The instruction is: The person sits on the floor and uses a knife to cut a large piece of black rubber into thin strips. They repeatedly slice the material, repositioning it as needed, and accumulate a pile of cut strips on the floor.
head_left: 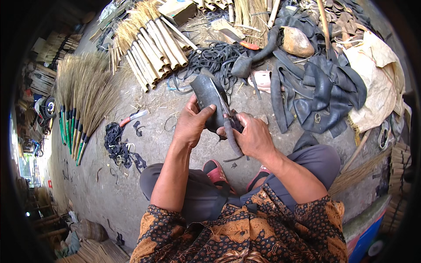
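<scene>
A piece of black rubber sheet [203, 91] is pinched in my left hand [189, 123], with the thumb lying on its face. My right hand [255, 136] grips a pair of scissors [230, 134] whose handle is wrapped in grey strip. The scissor blades point away from me and lie against the right part of the rubber, with a strip of it on either side. My right fingers are partly hidden behind the handle. Both hands are above the concrete floor, in front of my feet.
Brooms [83, 96] lie at the left. Bamboo-handled bundles [153, 48] and black rubber strips [210, 61] lie ahead. At the right are rubber sheets [315, 87], a stone [298, 42] and a pale sack [372, 74]. A knife [133, 117] rests beside black scraps [118, 144].
</scene>
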The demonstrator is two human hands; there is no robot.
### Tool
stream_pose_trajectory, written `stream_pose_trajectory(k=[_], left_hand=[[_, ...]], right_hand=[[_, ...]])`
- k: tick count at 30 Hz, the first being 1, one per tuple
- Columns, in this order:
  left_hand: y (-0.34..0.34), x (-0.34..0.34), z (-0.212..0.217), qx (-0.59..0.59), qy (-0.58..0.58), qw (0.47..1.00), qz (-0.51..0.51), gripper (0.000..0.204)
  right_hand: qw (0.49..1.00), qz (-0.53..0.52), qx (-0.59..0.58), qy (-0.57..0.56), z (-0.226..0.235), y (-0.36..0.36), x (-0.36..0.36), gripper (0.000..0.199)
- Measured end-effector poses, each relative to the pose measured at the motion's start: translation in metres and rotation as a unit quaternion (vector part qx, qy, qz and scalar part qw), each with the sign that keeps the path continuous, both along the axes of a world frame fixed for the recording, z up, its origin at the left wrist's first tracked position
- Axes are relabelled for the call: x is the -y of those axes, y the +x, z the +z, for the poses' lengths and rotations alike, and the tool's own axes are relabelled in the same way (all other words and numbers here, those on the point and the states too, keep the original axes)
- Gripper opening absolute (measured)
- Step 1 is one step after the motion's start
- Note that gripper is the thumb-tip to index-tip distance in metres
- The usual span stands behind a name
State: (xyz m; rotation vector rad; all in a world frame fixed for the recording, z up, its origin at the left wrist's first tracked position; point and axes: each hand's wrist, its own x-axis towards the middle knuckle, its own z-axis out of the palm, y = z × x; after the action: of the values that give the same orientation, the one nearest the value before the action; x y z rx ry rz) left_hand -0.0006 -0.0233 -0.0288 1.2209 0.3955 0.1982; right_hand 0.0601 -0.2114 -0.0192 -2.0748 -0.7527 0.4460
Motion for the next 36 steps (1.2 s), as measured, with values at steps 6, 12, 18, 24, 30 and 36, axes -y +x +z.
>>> stream_pose_trajectory(k=[6, 12, 18, 24, 30, 36], left_hand=[[-0.002, -0.004, 0.003, -0.003, 0.013, 1.0, 0.015, 0.037], [-0.008, 0.0, 0.003, -0.036, 0.06, 0.996, -0.053, 0.037], [-0.015, -0.003, 0.012, -0.038, 0.089, 0.994, -0.049, 0.037], [-0.021, 0.001, 0.013, -0.061, 0.071, 0.987, -0.134, 0.036], [-0.025, 0.0, 0.016, -0.078, 0.054, 0.989, -0.116, 0.039], [-0.018, 0.004, 0.015, -0.019, 0.026, 0.999, -0.007, 0.034]], right_hand=[[1.0, 0.003, 0.022, 0.012, 0.002, -0.004, -0.002, 0.071], [0.999, -0.001, 0.019, -0.035, -0.001, 0.002, -0.001, 0.074], [1.0, -0.002, 0.001, 0.015, -0.008, -0.003, -0.001, 0.074], [1.0, -0.011, -0.012, -0.009, -0.01, -0.002, 0.003, 0.051], [0.996, -0.014, -0.062, 0.057, -0.005, -0.001, 0.007, 0.048], [0.977, 0.023, -0.109, 0.181, -0.017, -0.015, 0.005, 0.044]])
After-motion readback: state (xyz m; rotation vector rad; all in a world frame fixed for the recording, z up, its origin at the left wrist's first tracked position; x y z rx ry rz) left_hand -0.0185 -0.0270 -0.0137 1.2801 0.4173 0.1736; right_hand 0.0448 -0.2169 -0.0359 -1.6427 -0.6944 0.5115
